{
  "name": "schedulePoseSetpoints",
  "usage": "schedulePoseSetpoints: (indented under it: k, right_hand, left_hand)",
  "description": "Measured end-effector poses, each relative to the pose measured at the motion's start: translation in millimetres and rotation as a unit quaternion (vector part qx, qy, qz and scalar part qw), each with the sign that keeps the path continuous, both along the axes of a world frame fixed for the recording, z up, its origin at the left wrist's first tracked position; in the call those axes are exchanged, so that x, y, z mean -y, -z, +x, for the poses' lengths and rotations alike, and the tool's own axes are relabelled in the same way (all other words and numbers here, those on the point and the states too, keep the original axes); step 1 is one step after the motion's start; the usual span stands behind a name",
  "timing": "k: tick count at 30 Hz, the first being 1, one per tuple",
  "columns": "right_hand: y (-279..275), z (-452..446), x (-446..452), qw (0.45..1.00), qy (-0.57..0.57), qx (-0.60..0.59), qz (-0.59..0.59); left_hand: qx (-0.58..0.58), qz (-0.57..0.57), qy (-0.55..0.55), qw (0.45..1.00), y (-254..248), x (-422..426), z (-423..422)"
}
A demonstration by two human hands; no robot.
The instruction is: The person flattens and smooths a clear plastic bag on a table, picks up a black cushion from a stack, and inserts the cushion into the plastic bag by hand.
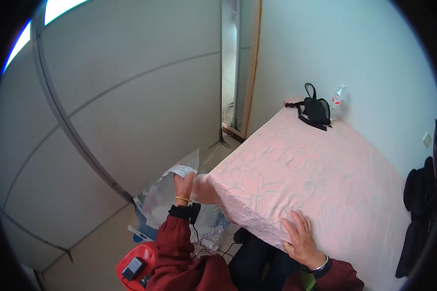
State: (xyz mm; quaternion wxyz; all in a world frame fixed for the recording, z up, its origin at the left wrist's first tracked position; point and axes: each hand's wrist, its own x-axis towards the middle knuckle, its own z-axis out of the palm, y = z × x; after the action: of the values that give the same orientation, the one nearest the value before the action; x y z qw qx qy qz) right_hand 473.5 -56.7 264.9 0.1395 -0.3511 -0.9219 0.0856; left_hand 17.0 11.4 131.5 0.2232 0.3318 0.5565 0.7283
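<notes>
One left hand [183,186] clamps white sheeting [182,170] off the left corner of the pink tablecloth [301,169]; right hand [303,244] rests at its near edge, fingers apart.

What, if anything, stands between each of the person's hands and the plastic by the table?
The corner of the cloth-covered table stands between the right hand, resting on its top, and the plastic. Nothing visible separates the left hand from the plastic; they appear to touch.
</notes>
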Motion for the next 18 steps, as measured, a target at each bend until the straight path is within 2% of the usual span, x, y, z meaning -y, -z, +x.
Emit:
schedulePoseSetpoints:
  k: [1, 2, 4, 5, 6, 7, 9, 11, 13, 14, 15, 17, 18]
  right_hand:
    - [-2, 7, -3, 1.0, -0.009, -0.021, 0.003]
    - [-11, 17, -6, 0.999, -0.02, -0.033, 0.012]
    - [1, 16, 12, 0.994, -0.008, -0.105, -0.018]
    - [4, 20, 19, 0.988, -0.005, -0.147, -0.04]
    - [6, 25, 24, 0.981, -0.001, -0.184, -0.058]
    - [8, 30, 28, 0.98, 0.005, -0.19, -0.051]
    - [11, 35, 37, 0.956, 0.038, -0.285, -0.059]
    - [11, 38, 46, 0.938, 0.067, -0.336, -0.052]
    - [6, 43, 55, 0.879, 0.109, -0.448, -0.121]
    - [5, 49, 58, 0.842, 0.127, -0.503, -0.151]
    - [8, 58, 59, 0.839, 0.14, -0.507, -0.14]
    - [21, 78, 57, 0.76, 0.172, -0.59, -0.21]
    - [26, 86, 57, 0.714, 0.186, -0.628, -0.245]
  left_hand:
    - [-0.141, -0.005, -0.016, 0.99, -31, -4, 16]
    - [-0.136, 0.019, -0.01, 0.991, -59, -9, 40]
    - [-0.409, -0.013, 0.011, 0.912, -115, 14, 65]
    - [-0.421, -0.009, 0.017, 0.907, -138, 20, 87]
    - [-0.566, 0.024, 0.039, 0.823, -157, 25, 112]
    - [-0.693, 0.057, 0.057, 0.716, -169, 24, 138]
    - [-0.702, 0.165, 0.203, 0.662, -171, 22, 188]
    - [-0.693, 0.114, 0.334, 0.628, -171, 33, 238]
    - [-0.637, 0.048, 0.5, 0.585, -165, 36, 282]
    - [-0.638, 0.061, 0.508, 0.575, -163, 39, 297]
    - [-0.607, 0.087, 0.553, 0.564, -161, 42, 311]
    - [-0.537, 0.131, 0.637, 0.538, -160, 47, 333]
    - [-0.535, 0.137, 0.644, 0.529, -161, 50, 339]
